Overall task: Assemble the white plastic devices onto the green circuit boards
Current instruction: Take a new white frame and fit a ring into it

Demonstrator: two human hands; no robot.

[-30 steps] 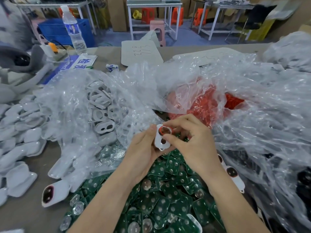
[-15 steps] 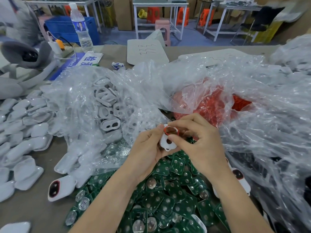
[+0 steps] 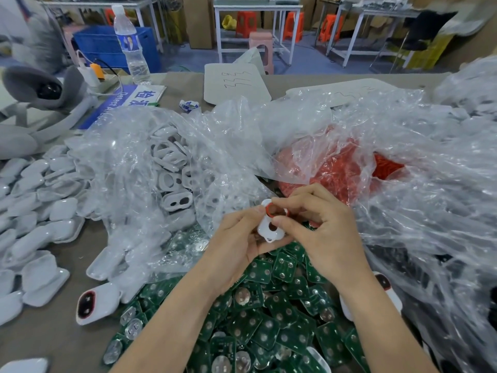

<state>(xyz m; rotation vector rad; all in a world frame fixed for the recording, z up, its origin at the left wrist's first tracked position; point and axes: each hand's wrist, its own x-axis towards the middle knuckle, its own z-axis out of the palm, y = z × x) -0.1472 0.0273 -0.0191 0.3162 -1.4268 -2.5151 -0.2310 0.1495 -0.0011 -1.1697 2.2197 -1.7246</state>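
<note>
My left hand [image 3: 236, 246] grips a small white plastic device [image 3: 270, 230] with two holes, held above a heap of green circuit boards [image 3: 269, 319]. My right hand [image 3: 322, 232] pinches a red ring [image 3: 273, 210] at the device's upper hole, thumb and forefinger on it. More white devices [image 3: 172, 181] lie inside a clear plastic bag at the left. Red rings [image 3: 344, 170] fill another clear bag behind my hands.
White shells [image 3: 32, 200] cover the table's left side, one fitted with a red-rimmed insert [image 3: 94, 302]. Crumpled clear plastic [image 3: 430, 197] piles up at the right. A water bottle [image 3: 131, 44], a blue sign [image 3: 126, 100] and white cards [image 3: 236, 82] sit at the back.
Both hands stay together on the white device and red ring; the view has shifted slightly, and the hands sit a little further right in it.
</note>
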